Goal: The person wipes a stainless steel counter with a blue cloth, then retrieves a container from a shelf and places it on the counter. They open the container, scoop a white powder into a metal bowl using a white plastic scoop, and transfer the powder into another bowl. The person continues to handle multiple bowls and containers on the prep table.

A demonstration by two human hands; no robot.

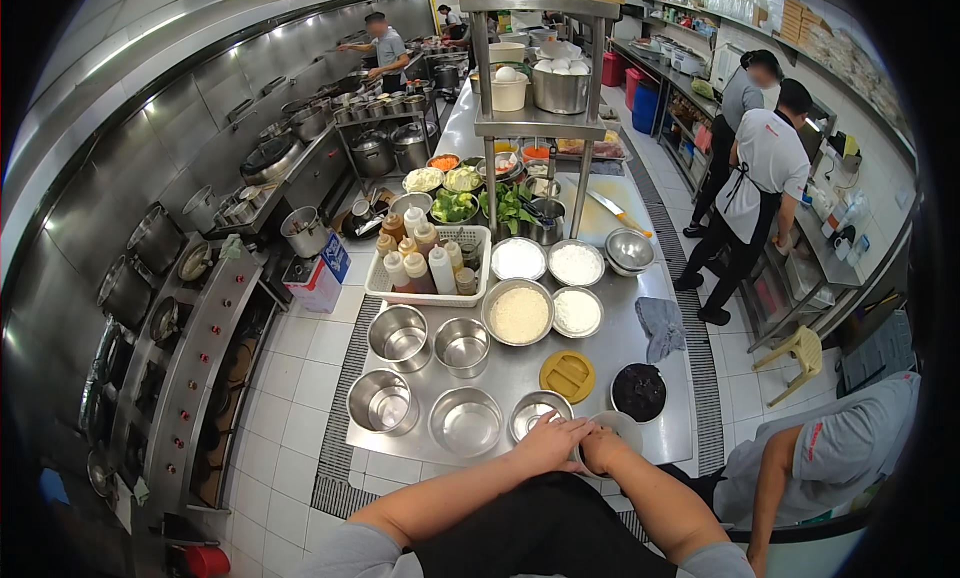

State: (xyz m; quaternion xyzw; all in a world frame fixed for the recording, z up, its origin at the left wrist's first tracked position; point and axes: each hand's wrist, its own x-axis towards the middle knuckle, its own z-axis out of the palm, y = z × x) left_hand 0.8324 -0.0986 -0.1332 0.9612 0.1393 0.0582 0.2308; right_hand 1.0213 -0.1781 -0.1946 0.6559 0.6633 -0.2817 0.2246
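Note:
At the table's near edge, my left hand [553, 444] lies over the rims of a small steel bowl [534, 407] and a translucent plastic tub [624, 428]. My right hand [602, 449] reaches down into the tub, its fingers hidden, so its grip cannot be told. Dark matter shows faintly inside the tub. Right of it stands a bowl of a dark, moist food [638, 392]. A round yellow lid [567, 377] lies behind the steel bowl. Steel pots, among them a wide empty one [465, 422], stand to the left.
Bowls of white powder [576, 263] and crumbs [519, 312], a basket of squeeze bottles [427, 299] and a grey cloth [661, 329] sit farther back. A knife [616, 212] lies on a cutting board. A co-worker [817, 458] is close at right; others stand farther off. A steel shelf [540, 121] rises behind.

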